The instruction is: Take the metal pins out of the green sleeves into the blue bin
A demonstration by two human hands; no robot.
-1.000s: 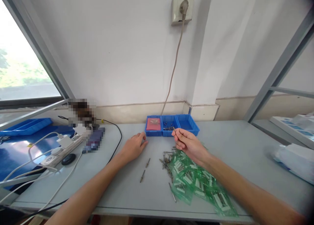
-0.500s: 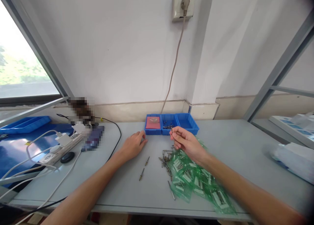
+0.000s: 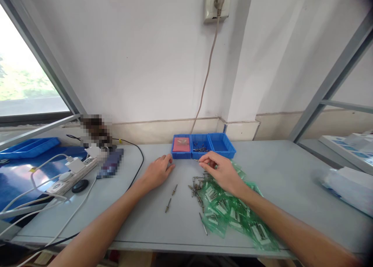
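My left hand [image 3: 158,169] rests on the table by the front left of the blue bins, fingers loosely bent and holding nothing. In front of the middle blue bin [image 3: 200,156], my right hand [image 3: 218,168] pinches a small metal rivet [image 3: 197,160], its thin end poking out to the left of the fingertips. More such rivets lie inside the middle bin. Below my right hand is a loose pile of rivets [image 3: 199,195], beside green plastic bags [image 3: 233,210] that hold more metal parts. Two single rivets [image 3: 168,205] lie left of the pile.
The left blue bin [image 3: 181,155] contains a pink sheet; the right blue bin [image 3: 223,143] stands beside the middle one. A power strip [image 3: 72,175], cables and a black round object [image 3: 80,186] occupy the left side. A plastic-wrapped package [image 3: 349,187] lies at far right.
My right hand has turned downward and shifted slightly left, lowering the rivet from beside the bin's rim to just in front of it. My left hand has stayed put.
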